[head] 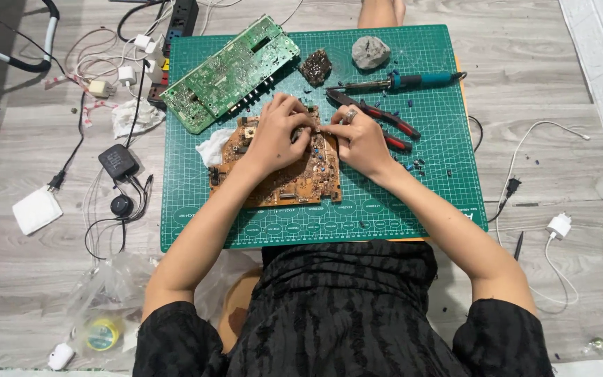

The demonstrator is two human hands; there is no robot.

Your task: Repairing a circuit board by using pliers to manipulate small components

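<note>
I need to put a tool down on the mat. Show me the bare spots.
Free: the mat's near strip below the brown board, and its right part below the pliers, apart from small loose bits. Also the top right corner beyond the soldering iron. Crowded: the middle, where the left hand and right hand work, and the top left under the green board.

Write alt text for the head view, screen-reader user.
Seen from above, a person's left hand and right hand meet over a brown circuit board on a green cutting mat. A green circuit board, soldering iron and red-handled pliers lie beyond, with cables on the floor.
</note>
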